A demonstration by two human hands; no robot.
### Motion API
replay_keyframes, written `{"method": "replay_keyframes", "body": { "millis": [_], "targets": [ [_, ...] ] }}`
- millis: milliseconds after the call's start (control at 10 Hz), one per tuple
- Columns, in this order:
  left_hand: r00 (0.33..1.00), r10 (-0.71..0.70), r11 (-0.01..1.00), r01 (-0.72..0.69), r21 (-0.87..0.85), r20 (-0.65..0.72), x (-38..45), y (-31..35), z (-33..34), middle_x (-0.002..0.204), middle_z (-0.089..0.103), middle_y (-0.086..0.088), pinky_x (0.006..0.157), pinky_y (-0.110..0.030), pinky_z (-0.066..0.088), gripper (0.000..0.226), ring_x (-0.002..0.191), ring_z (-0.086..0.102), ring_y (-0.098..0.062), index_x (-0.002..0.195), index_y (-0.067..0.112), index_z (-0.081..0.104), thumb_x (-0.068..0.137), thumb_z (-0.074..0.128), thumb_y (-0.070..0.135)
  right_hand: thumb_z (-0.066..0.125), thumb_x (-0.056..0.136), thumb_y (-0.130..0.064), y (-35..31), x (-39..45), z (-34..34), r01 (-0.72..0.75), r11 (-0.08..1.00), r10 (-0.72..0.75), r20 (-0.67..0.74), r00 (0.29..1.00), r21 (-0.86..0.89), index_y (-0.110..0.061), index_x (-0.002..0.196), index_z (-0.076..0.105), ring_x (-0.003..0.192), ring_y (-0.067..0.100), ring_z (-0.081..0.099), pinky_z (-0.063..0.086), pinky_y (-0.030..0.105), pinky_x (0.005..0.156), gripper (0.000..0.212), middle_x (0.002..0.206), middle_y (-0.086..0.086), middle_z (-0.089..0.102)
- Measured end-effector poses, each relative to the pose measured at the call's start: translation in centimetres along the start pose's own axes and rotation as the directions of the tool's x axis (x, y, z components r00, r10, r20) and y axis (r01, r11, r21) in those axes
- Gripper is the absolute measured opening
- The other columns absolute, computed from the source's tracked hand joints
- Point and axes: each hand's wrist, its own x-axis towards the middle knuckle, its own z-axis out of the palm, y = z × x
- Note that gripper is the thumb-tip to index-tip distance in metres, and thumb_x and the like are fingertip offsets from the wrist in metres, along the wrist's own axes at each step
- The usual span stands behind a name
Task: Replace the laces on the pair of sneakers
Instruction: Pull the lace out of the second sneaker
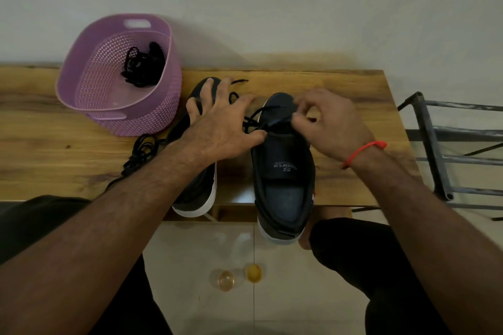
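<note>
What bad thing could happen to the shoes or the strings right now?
The right sneaker has its heel hanging past the table edge, so a hard tug by the right hand on the lace might tip it off. The loose lace bundle beside the left forearm could get swept to the floor.
</note>
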Motion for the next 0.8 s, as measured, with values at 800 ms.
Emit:
{"method": "replay_keyframes", "body": {
  "millis": [800],
  "targets": [
    [1.000,0.008,1.000,-0.008,0.005,-0.004,0.2,-0.1,0.2,0.167,-0.004,0.002,0.115,-0.065,0.003,0.080,0.151,-0.012,-0.034,0.149,0.045,0.033,0.080,0.065,0.070,0.053,0.086,-0.027,2.7,1.0,-3.2,-0.220,0.973,0.212,-0.095,0.973,-0.075,-0.019,0.060,0.045,0.063,0.019,0.047,0.035,0.031,0.054,0.027,0.062,0.001,0.051]
  ]
}}
